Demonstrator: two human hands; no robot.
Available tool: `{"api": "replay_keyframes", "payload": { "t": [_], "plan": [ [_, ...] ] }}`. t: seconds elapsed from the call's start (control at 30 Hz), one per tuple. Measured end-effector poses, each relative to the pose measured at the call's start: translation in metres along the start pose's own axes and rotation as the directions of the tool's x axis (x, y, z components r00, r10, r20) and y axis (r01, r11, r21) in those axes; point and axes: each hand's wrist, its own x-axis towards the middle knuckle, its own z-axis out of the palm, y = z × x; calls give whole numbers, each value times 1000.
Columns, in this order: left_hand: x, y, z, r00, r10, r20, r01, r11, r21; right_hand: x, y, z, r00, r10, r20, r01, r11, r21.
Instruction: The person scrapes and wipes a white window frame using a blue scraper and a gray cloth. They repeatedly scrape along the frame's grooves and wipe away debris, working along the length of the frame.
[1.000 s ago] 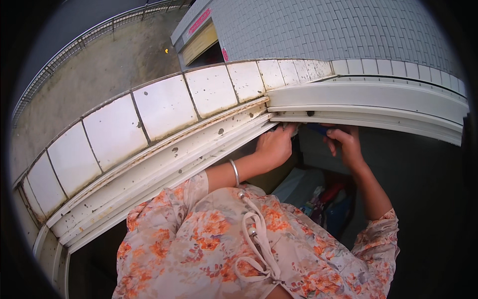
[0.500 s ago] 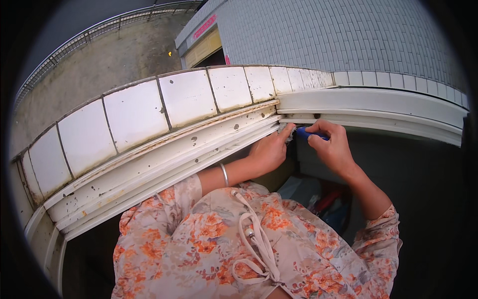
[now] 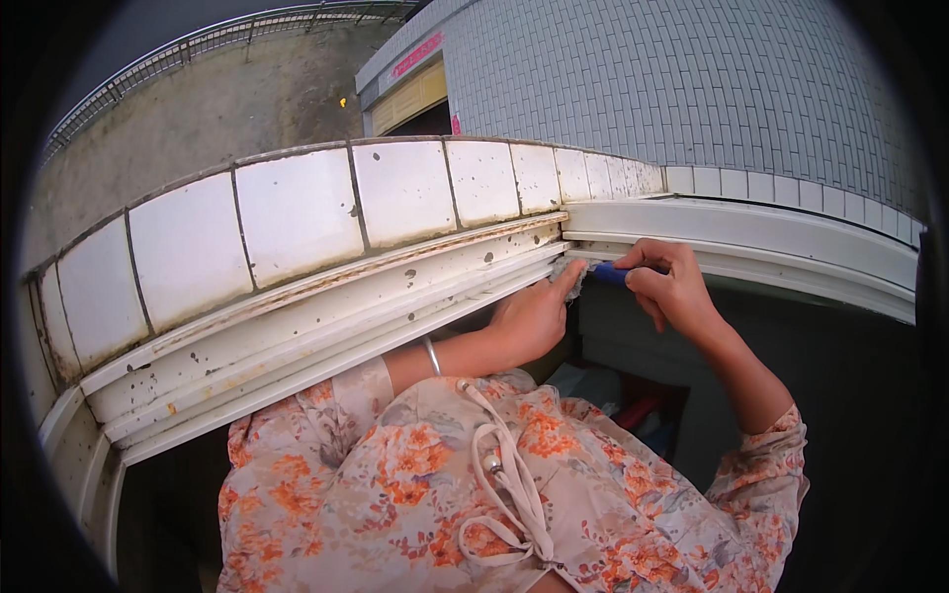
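Observation:
My right hand (image 3: pixel 674 289) grips a tool by its blue handle (image 3: pixel 611 274), pointing left into the corner of the window frame; its working tip is too small to make out. Close to that tip, my left hand (image 3: pixel 531 318) rests at the frame's inner edge, its index finger stretched toward the corner. A crumpled greyish-white scrap (image 3: pixel 577 284), perhaps plastic or cloth, shows at its fingertips, with the other fingers curled out of sight. Dark specks and brownish stains mark the white window frame (image 3: pixel 326 314).
A ledge of white tiles (image 3: pixel 300 203) runs along the outer side of the frame. Beyond stand a grey brick wall (image 3: pixel 633 84) and a concrete yard (image 3: pixel 198 128) with a railing (image 3: pixel 213 40). Below my hands, a red thing (image 3: pixel 638 410) lies in shadow.
The whole view has shifted slightly. My right hand has turned on the blue handle, and its lower fingers now show below it. Both hands stay at the frame corner.

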Motion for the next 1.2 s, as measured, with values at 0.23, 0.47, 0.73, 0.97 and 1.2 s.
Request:
{"api": "replay_keyframes", "payload": {
  "t": [0.23,0.47,0.73,0.97,1.2],
  "plan": [
    [-4,-2,14,996,75,-43,-73,997,40,-16,31,-9,994,-91,-60,90,996,-25],
    [12,-2,26,998,60,-28,-57,993,99,-15,58,-22,995,-71,-74,69,997,-19],
    [-1,11,-2,998,-37,53,33,997,71,-6,19,-24,997,-26,73,30,998,-55],
    [-4,7,-6,999,-43,-14,42,998,-45,37,-32,-36,973,33,229,3,988,-156],
    [-13,11,-15,993,-115,9,116,989,-91,48,-34,-44,962,6,273,5,999,-38]
  ]
}}
